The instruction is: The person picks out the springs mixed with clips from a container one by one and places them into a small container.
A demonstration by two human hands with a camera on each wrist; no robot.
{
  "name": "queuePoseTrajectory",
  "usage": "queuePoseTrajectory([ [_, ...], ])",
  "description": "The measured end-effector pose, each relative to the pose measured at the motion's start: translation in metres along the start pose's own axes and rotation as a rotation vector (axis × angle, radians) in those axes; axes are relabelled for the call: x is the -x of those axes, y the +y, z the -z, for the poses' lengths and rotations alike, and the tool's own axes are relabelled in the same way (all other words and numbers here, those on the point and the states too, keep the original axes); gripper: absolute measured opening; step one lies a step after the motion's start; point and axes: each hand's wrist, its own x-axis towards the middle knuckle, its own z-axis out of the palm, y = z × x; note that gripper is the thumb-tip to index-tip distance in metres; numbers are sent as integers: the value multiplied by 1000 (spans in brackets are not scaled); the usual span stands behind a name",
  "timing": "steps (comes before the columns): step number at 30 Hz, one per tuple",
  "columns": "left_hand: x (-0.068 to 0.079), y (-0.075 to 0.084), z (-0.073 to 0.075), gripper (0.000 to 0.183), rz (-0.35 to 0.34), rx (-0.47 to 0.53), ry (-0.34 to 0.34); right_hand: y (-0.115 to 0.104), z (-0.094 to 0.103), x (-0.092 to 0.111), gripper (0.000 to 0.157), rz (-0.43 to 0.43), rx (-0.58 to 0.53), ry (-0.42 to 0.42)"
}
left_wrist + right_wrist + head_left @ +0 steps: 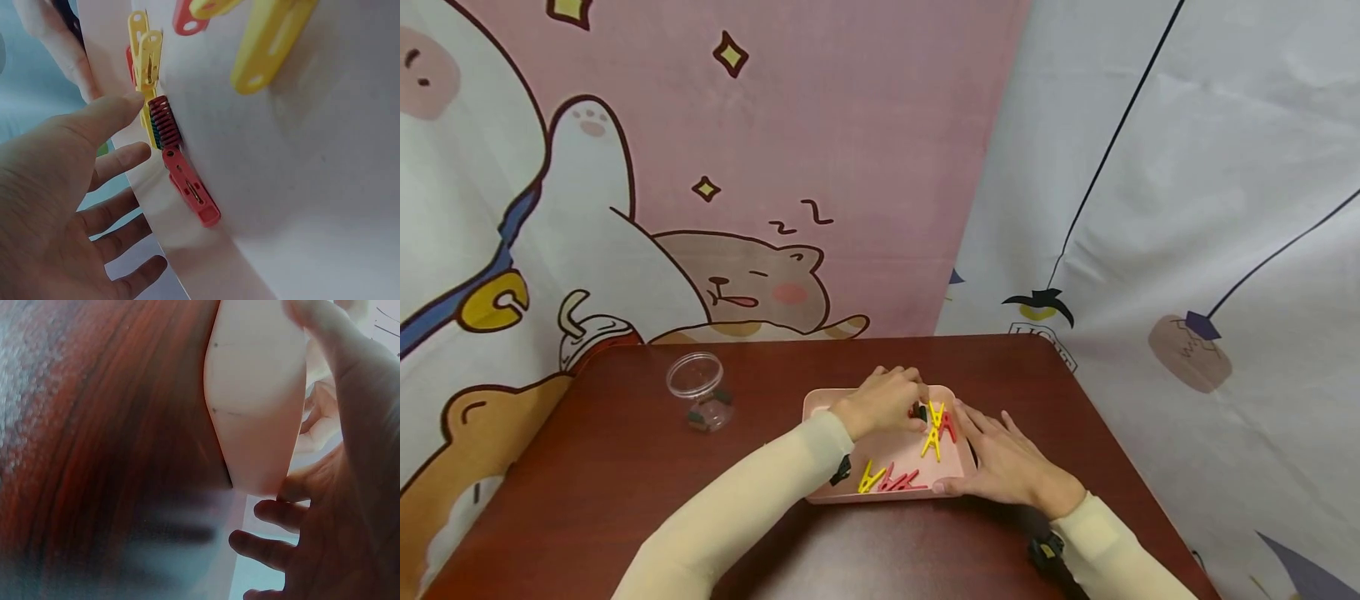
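Note:
A shallow pink tray (865,497) holds several small yellow and red clothespins. My left hand (887,402) reaches over its far side. In the left wrist view, the left thumb and forefinger stand apart beside a dark red ridged piece (165,122), with a dark green one partly hidden behind it. A red clothespin (195,194) lies just below, and yellow clothespins (147,53) just above. My right hand (1007,462) spans the tray's near right corner, its thumb at the front rim and its other fingers spread along the right side.
A clear plastic jar (696,387) with dark pieces visible low in it stands on the brown table (587,500), left of the tray. Behind the table hangs a printed cloth (865,142) with cartoon animals.

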Motion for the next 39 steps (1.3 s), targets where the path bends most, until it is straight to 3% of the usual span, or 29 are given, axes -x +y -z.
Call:
queuePoseTrajectory([
  [7,-3,5,0,45,25,-49,-10,1,-1,-1,139,0,-4,3],
  [14,-1,8,-5,42,55,-34,-55,0,-2,0,139,3,-12,-3],
  [28,-1,8,-9,34,27,-38,-58,-1,-1,0,142,1,-24,-14],
  [39,0,6,-5,22,45,-63,-58,1,2,-1,142,12,-8,-4],
])
